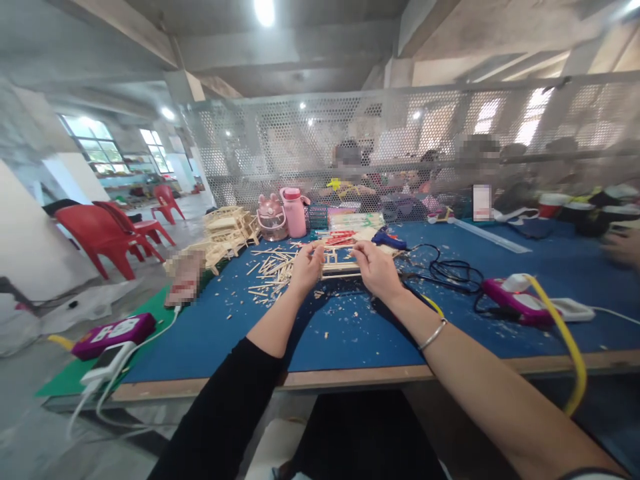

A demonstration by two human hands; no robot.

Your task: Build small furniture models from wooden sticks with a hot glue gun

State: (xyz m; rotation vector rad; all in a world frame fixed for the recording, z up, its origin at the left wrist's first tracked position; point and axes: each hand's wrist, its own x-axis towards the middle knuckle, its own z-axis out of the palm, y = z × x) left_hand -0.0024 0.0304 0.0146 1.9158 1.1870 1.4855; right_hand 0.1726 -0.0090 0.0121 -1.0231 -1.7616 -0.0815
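Note:
Between my two hands is a small frame of thin wooden sticks (341, 268), held just above the blue table mat. My left hand (307, 268) has its fingers closed on the frame's left end. At the right end, my right hand (376, 268) pinches the frame with thumb and forefinger; the exact contact is partly hidden by the fingers. Loose wooden sticks (270, 272) lie in a pile beside my left hand. Behind my right hand rests a blue glue gun (389, 239), its black cable trailing off to the right.
Stacked wooden frames (227, 230) stand at the back left, near a pink bottle (295, 215) and a clear jug (272, 220). Purple power strips (520, 303) (114, 335) lie on both sides with cables. A perforated metal screen (280, 143) borders the back; people sit beyond it.

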